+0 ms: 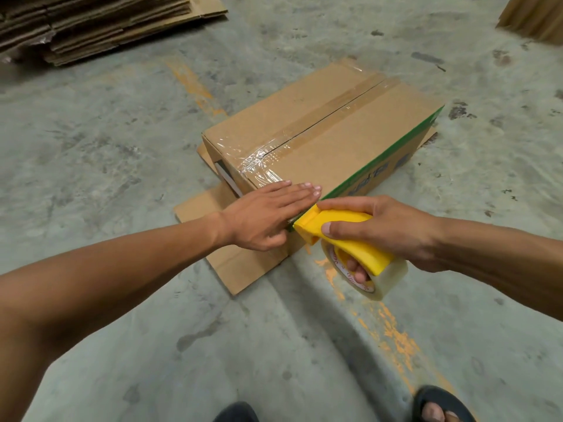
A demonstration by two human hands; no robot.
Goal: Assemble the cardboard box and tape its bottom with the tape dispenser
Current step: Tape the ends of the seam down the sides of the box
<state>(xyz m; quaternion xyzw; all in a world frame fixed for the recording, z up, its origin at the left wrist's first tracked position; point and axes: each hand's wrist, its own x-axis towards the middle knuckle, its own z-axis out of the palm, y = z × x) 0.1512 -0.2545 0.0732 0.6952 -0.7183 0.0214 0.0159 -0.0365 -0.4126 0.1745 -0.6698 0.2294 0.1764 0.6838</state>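
On the near corner of the cardboard box, which stands on the concrete floor, my left hand lies flat, fingers straight and together. Just right of that corner, my right hand grips the yellow tape dispenser, fingers curled through its clear roll.

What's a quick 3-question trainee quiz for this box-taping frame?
1. True or false: clear tape already runs along the centre seam of the cardboard box.
2. What is the right hand gripping? A) scissors B) yellow tape dispenser C) marker
3. Fill in: the left hand lies flat, fingers straight, at the box's ____ corner.

Key: 1 true; 2 B; 3 near. Flattened cardboard sheets are stacked on the concrete floor at top left.
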